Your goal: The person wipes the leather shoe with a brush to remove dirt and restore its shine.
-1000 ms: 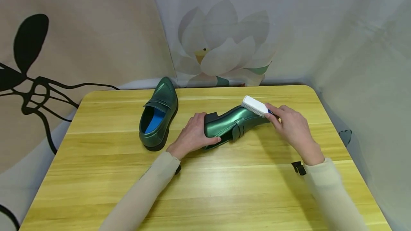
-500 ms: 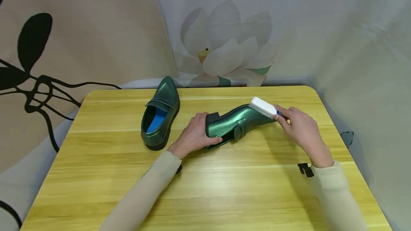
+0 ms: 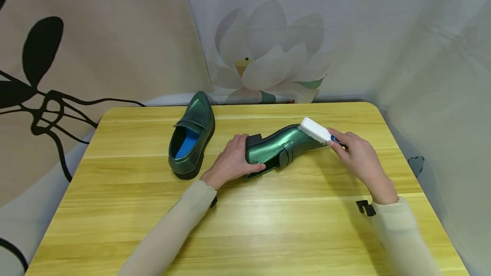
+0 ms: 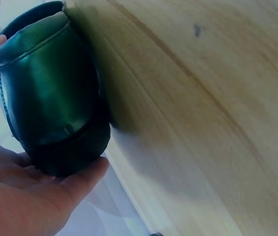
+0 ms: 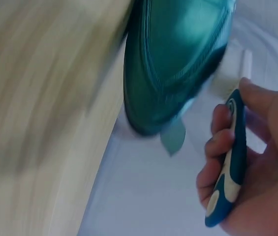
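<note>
A shiny green loafer lies tipped on its side, toe to the right, sole turned away toward the back. My left hand grips its heel end, the thumb by the shoe's opening; the left wrist view shows the fingers around the dark heel. In my right hand is a white brush with a blue-and-white handle, fingers curled round it. Its bristles touch the upper toe side of the loafer in the head view. In the right wrist view the brush head is partly behind the toe.
A second green loafer with a blue insole stands upright left of my left hand. Both shoes are on a wooden table. Behind its back edge hangs a pale cloth printed with a flower.
My right hand and the brush have slid right along the loafer toward its toe, then nearly stopped. My left hand keeps its grip on the heel. The view has shifted slightly.
</note>
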Action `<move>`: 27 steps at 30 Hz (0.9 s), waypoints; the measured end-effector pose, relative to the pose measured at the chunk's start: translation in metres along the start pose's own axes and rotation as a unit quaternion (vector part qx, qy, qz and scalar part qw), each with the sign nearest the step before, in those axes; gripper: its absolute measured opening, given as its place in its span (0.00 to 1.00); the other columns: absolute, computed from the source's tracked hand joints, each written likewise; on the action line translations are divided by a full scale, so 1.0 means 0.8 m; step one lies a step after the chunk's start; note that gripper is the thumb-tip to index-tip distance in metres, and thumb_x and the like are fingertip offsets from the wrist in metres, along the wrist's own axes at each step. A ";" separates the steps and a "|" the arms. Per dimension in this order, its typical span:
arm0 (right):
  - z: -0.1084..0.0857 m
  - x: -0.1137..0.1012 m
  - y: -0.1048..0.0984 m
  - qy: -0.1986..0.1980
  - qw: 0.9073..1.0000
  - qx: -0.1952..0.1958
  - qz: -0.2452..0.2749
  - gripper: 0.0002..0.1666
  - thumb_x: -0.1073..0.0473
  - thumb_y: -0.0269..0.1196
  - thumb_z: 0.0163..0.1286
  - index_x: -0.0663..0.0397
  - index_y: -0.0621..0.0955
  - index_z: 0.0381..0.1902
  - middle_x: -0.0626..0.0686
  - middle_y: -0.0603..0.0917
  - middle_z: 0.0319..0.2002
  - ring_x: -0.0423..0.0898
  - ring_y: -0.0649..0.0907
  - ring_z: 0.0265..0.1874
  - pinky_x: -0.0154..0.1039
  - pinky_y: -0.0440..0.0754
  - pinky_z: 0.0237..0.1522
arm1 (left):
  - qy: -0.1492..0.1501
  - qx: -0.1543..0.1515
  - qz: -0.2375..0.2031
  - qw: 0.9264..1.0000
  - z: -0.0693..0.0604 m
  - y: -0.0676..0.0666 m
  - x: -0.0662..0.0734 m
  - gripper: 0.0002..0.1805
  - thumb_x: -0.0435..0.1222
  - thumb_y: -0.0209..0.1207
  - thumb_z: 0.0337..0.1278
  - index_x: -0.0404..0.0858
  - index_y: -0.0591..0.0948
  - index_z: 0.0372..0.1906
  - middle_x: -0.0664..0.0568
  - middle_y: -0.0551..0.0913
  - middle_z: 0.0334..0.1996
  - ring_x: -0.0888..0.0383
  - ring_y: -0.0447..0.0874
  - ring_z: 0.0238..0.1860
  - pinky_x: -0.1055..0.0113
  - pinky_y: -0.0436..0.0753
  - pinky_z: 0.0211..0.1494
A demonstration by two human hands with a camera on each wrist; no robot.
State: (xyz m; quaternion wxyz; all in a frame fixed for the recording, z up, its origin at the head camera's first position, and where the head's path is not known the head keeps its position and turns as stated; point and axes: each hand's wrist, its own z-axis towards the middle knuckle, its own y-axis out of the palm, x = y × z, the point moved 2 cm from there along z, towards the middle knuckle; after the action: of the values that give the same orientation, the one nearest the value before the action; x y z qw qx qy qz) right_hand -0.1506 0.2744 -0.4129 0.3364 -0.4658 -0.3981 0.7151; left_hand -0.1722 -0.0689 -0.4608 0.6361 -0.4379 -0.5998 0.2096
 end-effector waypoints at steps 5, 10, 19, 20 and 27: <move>0.005 -0.022 0.017 -0.067 0.998 0.004 0.018 0.28 0.60 0.69 0.72 0.52 0.80 0.69 0.54 0.82 0.34 0.47 0.73 0.27 0.44 0.71 0.31 | -0.003 -0.001 -0.002 1.000 0.001 0.001 0.001 0.59 0.62 0.74 0.47 0.32 0.62 0.76 0.40 0.70 0.66 0.45 0.71 0.57 0.51 0.78 0.61; -0.001 -0.017 0.018 -0.086 0.996 0.021 0.012 0.28 0.62 0.71 0.69 0.52 0.82 0.67 0.54 0.82 0.33 0.47 0.72 0.26 0.45 0.70 0.32 | 0.001 -0.001 -0.004 1.000 0.000 0.001 0.001 0.59 0.62 0.74 0.47 0.32 0.62 0.76 0.40 0.70 0.66 0.45 0.71 0.58 0.51 0.77 0.61; -0.026 0.046 -0.004 -0.020 0.999 0.032 -0.001 0.29 0.62 0.70 0.70 0.53 0.80 0.69 0.59 0.84 0.38 0.53 0.80 0.33 0.52 0.71 0.37 | 0.008 -0.001 -0.006 1.000 0.000 0.002 -0.001 0.59 0.63 0.73 0.47 0.32 0.63 0.76 0.41 0.71 0.65 0.45 0.71 0.57 0.51 0.78 0.61; -0.028 0.051 -0.006 -0.014 0.999 0.031 -0.002 0.29 0.62 0.69 0.71 0.53 0.80 0.69 0.60 0.84 0.38 0.53 0.80 0.33 0.51 0.72 0.37 | 0.008 -0.001 -0.005 1.000 0.000 0.002 -0.001 0.59 0.63 0.73 0.47 0.32 0.63 0.76 0.40 0.70 0.66 0.45 0.71 0.58 0.51 0.78 0.61; -0.026 0.044 -0.007 -0.023 0.999 0.028 0.000 0.29 0.63 0.70 0.70 0.54 0.80 0.69 0.61 0.85 0.40 0.54 0.80 0.33 0.51 0.72 0.37 | 0.008 -0.001 -0.004 1.000 0.000 0.002 -0.002 0.60 0.63 0.73 0.47 0.32 0.62 0.76 0.40 0.70 0.67 0.45 0.71 0.59 0.51 0.76 0.63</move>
State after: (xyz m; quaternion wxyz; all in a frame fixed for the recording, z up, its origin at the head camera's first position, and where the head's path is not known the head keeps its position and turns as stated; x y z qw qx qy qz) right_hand -0.1425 0.3120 -0.4275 0.3400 -0.4396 -0.3855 0.7366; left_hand -0.1718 -0.0693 -0.4632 0.6414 -0.4375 -0.5967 0.2029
